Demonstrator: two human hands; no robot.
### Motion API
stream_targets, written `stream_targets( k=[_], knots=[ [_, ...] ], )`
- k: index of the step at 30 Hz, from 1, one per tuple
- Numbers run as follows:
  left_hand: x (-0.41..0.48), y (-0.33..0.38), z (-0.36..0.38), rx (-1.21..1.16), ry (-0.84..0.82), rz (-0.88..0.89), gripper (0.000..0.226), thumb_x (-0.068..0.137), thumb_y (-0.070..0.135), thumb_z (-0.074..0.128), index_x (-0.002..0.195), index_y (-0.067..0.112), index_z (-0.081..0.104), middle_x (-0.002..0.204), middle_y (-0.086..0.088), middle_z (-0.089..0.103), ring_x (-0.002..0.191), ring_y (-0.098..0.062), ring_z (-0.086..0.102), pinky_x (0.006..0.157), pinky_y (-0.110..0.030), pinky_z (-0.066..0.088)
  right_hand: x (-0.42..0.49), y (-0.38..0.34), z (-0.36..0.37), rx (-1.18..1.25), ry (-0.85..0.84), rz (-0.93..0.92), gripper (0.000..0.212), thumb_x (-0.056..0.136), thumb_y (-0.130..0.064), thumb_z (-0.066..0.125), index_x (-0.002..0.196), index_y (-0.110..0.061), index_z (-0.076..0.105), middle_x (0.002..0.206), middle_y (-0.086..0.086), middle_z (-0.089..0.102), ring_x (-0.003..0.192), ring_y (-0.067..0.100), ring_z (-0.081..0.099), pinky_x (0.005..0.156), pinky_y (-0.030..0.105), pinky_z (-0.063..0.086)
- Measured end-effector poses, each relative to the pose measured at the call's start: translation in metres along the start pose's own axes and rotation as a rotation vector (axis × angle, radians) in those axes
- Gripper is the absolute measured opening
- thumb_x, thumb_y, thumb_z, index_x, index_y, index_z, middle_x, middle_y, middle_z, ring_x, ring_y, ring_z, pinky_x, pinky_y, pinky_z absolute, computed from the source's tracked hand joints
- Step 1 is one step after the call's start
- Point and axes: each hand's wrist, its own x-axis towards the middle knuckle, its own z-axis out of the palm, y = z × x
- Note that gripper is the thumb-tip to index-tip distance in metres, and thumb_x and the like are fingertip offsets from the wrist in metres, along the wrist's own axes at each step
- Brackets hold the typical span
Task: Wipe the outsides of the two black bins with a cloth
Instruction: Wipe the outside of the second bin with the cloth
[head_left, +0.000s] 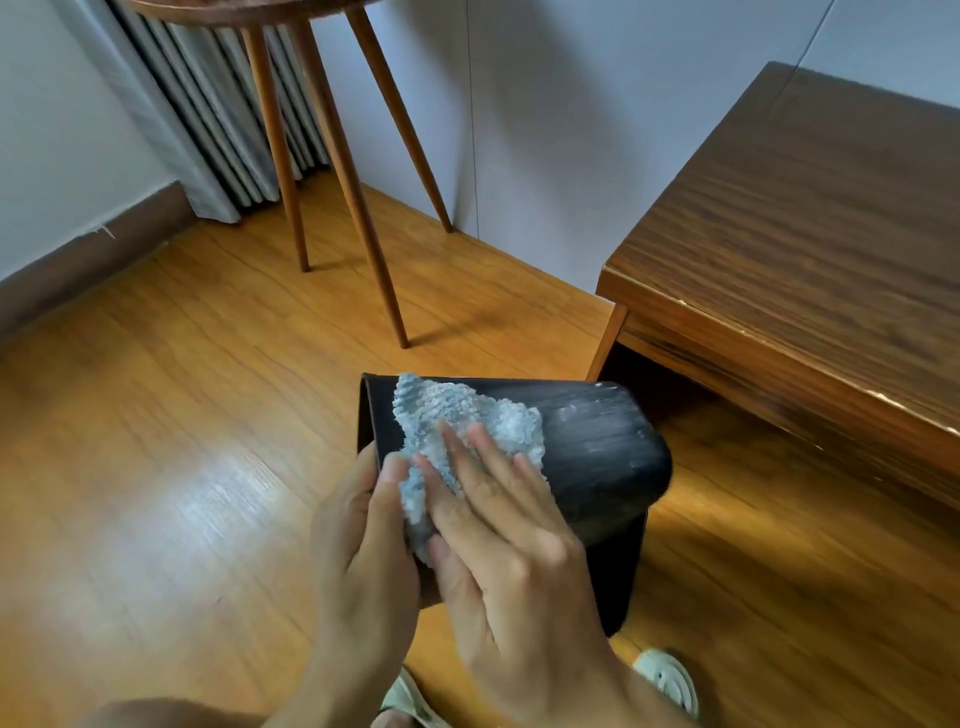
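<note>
A black bin (597, 457) is held tipped on its side above the wooden floor, its open mouth facing left. A fluffy pale blue-white cloth (462, 415) lies on its upper side. My right hand (498, 551) presses the cloth flat against the bin with straight fingers. My left hand (363, 530) grips the bin's rim at the mouth, thumb on the outside next to the cloth. Streaks of light residue show on the bin's right part. Only one bin is in view.
A round wooden table on three slim legs (343, 171) stands behind the bin near a curtain (218, 130). A low wooden bench or table (810, 260) fills the right side. A pale slipper (670, 680) shows at the bottom. Bare floor (156, 415) lies left.
</note>
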Motion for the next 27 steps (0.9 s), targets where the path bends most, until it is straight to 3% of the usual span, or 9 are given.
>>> stream_targets(
  k=[3, 5, 8, 13, 15, 17, 21, 25, 27],
  knots=[
    [-0.001, 0.003, -0.004, 0.002, -0.001, 0.021, 0.046, 0.104, 0.001, 0.045, 0.080, 0.026, 0.075, 0.072, 0.008, 0.071, 0.067, 0.000, 0.062, 0.061, -0.014, 0.047, 0.004, 0.029, -0.015, -0.060, -0.020, 0.014, 0.043, 0.107, -0.029, 0.037, 0.149, -0.026, 0.047, 0.159, -0.002, 0.043, 0.152, 0.014, 0.030, 0.122, 0.041, 0.032],
    [0.000, 0.002, -0.009, 0.070, -0.008, 0.088, 0.036, 0.102, 0.006, 0.051, 0.097, 0.031, 0.076, 0.085, 0.013, 0.075, 0.080, 0.003, 0.065, 0.067, -0.011, 0.046, 0.009, 0.068, -0.030, -0.088, 0.000, 0.237, 0.044, 0.108, -0.028, 0.034, 0.148, -0.025, 0.050, 0.158, -0.010, 0.041, 0.151, 0.006, 0.029, 0.122, 0.039, 0.033],
    [-0.004, 0.001, -0.012, 0.159, -0.057, 0.143, 0.030, 0.096, 0.031, 0.049, 0.115, 0.029, 0.073, 0.099, 0.010, 0.074, 0.097, -0.011, 0.067, 0.076, -0.027, 0.048, 0.014, 0.096, -0.043, -0.019, -0.012, 0.540, 0.045, 0.109, -0.032, 0.030, 0.151, -0.031, 0.047, 0.160, -0.021, 0.032, 0.152, 0.000, 0.021, 0.125, 0.034, 0.026],
    [-0.009, -0.005, -0.004, 0.129, -0.116, 0.184, 0.029, 0.098, 0.027, 0.051, 0.119, 0.028, 0.072, 0.101, 0.006, 0.077, 0.094, -0.012, 0.073, 0.078, -0.041, 0.059, 0.006, 0.019, -0.024, 0.057, -0.033, 0.181, 0.047, 0.106, -0.033, 0.037, 0.152, -0.027, 0.044, 0.161, -0.006, 0.040, 0.153, 0.007, 0.025, 0.124, 0.035, 0.028],
    [-0.008, -0.004, -0.005, 0.042, -0.102, 0.142, 0.031, 0.097, 0.016, 0.051, 0.114, 0.026, 0.075, 0.100, 0.005, 0.079, 0.092, -0.008, 0.073, 0.079, -0.032, 0.059, 0.004, 0.012, -0.023, 0.045, -0.063, 0.037, 0.047, 0.105, -0.029, 0.041, 0.152, -0.028, 0.042, 0.160, -0.004, 0.042, 0.153, 0.011, 0.027, 0.124, 0.040, 0.028],
    [-0.007, -0.002, -0.009, 0.018, -0.110, 0.120, 0.032, 0.095, 0.016, 0.052, 0.112, 0.028, 0.077, 0.100, 0.005, 0.078, 0.092, -0.007, 0.071, 0.077, -0.021, 0.054, 0.009, 0.042, -0.031, 0.015, -0.053, 0.110, 0.046, 0.107, -0.031, 0.036, 0.153, -0.031, 0.042, 0.160, -0.011, 0.039, 0.153, 0.006, 0.026, 0.124, 0.041, 0.029],
    [-0.010, -0.001, -0.014, 0.154, -0.148, 0.185, 0.036, 0.094, 0.034, 0.049, 0.122, 0.034, 0.072, 0.105, 0.005, 0.076, 0.101, -0.016, 0.071, 0.078, -0.036, 0.055, 0.014, 0.085, -0.042, 0.012, -0.019, 0.546, 0.048, 0.108, -0.038, 0.027, 0.153, -0.035, 0.041, 0.161, -0.022, 0.029, 0.153, 0.003, 0.022, 0.125, 0.042, 0.028],
    [-0.008, -0.009, -0.005, 0.138, -0.134, 0.156, 0.035, 0.095, 0.033, 0.050, 0.121, 0.023, 0.071, 0.088, 0.007, 0.076, 0.077, -0.010, 0.072, 0.068, -0.041, 0.060, 0.001, 0.009, -0.016, 0.072, -0.027, 0.216, 0.048, 0.108, -0.041, 0.031, 0.154, -0.030, 0.040, 0.163, -0.010, 0.035, 0.154, 0.009, 0.023, 0.123, 0.039, 0.029],
    [-0.008, -0.008, -0.003, 0.094, -0.142, 0.133, 0.034, 0.096, 0.029, 0.051, 0.122, 0.021, 0.071, 0.089, 0.007, 0.077, 0.078, -0.011, 0.073, 0.068, -0.039, 0.061, -0.003, 0.002, -0.014, 0.123, -0.001, 0.104, 0.046, 0.109, -0.037, 0.036, 0.154, -0.030, 0.038, 0.162, -0.006, 0.038, 0.154, 0.011, 0.025, 0.122, 0.041, 0.029]
  ],
)
